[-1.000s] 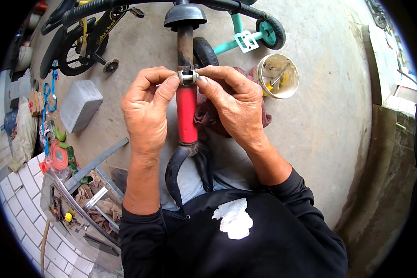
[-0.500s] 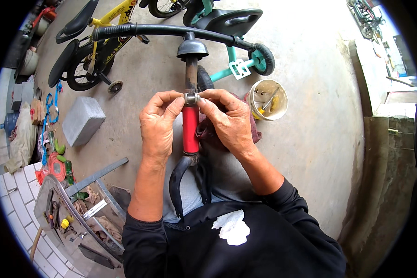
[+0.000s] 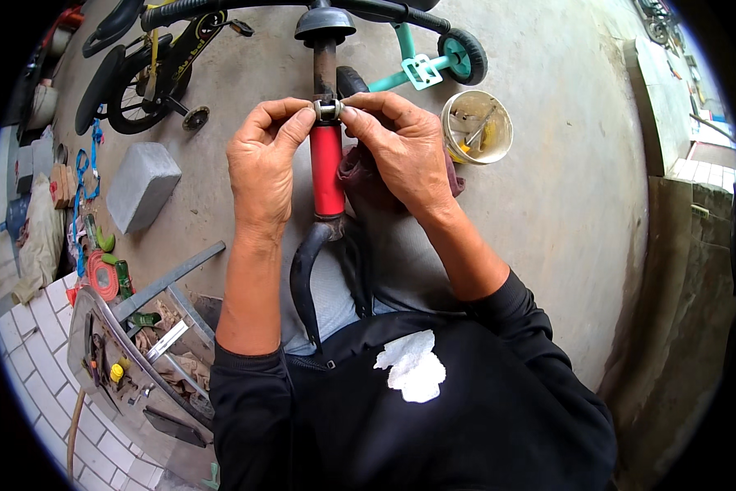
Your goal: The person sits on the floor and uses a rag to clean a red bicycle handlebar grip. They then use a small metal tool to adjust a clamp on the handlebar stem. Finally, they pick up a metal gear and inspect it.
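Both my hands meet at a small metal clamp (image 3: pixel 328 110) around a rusty steering tube (image 3: pixel 325 65), just above a red tube sleeve (image 3: pixel 328 172). My left hand (image 3: pixel 261 164) pinches the clamp's left end between thumb and forefinger. On the opposite end, my right hand (image 3: pixel 405 151) does the same. A dark bell-shaped cup (image 3: pixel 325 24) sits higher on the steering tube, below a black handlebar (image 3: pixel 384 10) partly cut off by the upper edge. Below the red sleeve, a black fork (image 3: pixel 307 254) points toward my body, between my legs. A maroon cloth (image 3: pixel 360 168) lies partly behind my right hand.
A white bucket (image 3: pixel 507 135) with tools inside stands at right. Ahead are a teal tricycle frame (image 3: pixel 405 41) and a child's bike (image 3: pixel 135 98). At left are a grey block (image 3: pixel 143 186) and a metal-framed stand (image 3: pixel 90 303) holding tools and small parts.
The view has tilted down, so the hands and bike parts appear higher in the picture. Both hands keep their pinch on the clamp, with the fingertips slightly farther apart.
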Demonstrator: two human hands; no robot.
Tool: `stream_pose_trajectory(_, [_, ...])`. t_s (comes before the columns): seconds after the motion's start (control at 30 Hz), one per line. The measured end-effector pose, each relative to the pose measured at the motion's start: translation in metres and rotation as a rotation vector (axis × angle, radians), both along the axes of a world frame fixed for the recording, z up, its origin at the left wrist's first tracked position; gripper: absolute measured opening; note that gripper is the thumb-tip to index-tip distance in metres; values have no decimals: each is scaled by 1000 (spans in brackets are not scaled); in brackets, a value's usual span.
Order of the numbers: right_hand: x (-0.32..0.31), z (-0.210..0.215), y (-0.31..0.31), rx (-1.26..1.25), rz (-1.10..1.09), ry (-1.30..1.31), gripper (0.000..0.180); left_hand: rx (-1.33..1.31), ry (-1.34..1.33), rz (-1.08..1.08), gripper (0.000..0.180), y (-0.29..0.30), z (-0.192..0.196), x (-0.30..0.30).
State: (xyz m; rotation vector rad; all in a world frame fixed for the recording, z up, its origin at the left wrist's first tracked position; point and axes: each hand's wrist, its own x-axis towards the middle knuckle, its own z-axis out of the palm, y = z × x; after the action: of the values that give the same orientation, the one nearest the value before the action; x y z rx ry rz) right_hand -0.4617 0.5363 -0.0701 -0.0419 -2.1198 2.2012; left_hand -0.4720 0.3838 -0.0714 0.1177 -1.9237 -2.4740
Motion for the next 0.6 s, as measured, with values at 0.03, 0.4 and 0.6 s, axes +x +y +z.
stream_pose_trajectory(0.03, [-1,0,0,-2,3,8,15,-2,-1,-1,13,0,1,0])
stream_pose_trajectory(0.4, [-3,1,3,-16,23,-7,18,-22,27,-1,15,-1,0,-1])
stream_pose_trajectory(0.6, [0,-2,5,20,42,-28,22,-178,36,9,17,-4,-7,0])
